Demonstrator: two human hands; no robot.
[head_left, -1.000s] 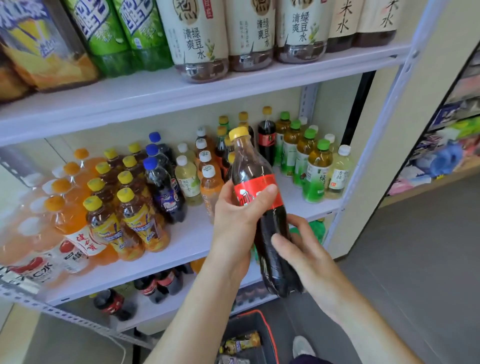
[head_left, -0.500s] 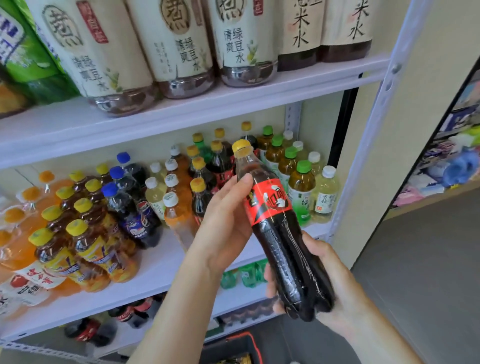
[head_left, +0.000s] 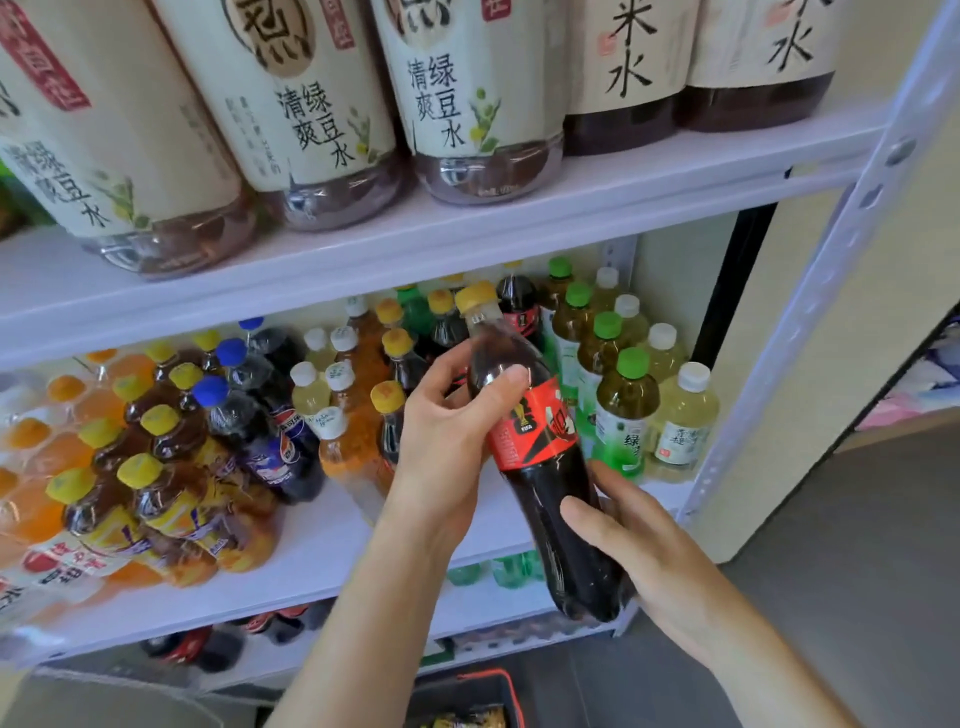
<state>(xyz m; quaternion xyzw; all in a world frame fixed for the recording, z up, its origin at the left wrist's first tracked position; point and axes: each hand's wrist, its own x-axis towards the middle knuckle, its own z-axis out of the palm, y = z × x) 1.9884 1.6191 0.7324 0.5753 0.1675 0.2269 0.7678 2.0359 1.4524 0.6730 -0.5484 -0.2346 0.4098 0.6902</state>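
A dark cola bottle (head_left: 540, 483) with a yellow cap and a red label is held tilted in front of the middle shelf (head_left: 322, 551), cap pointing up and toward the shelf. My left hand (head_left: 447, 441) grips its upper part, thumb across the shoulder above the label. My right hand (head_left: 628, 540) cups the lower body and base from the right, fingers wrapped behind it. The bottle's base hangs past the shelf's front edge.
The middle shelf holds several drinks: iced-tea bottles (head_left: 156, 499) with yellow caps, blue-capped cola (head_left: 260, 436), green-capped tea (head_left: 623, 410), and orange soda at far left. Large bottles (head_left: 322, 104) stand on the upper shelf. A white upright post (head_left: 810, 322) bounds the right. A basket (head_left: 467, 701) sits below.
The bottle has tipped from upright to a slant and come closer to the middle shelf. My right hand slid down to cup its base. The view has moved nearer the shelves.
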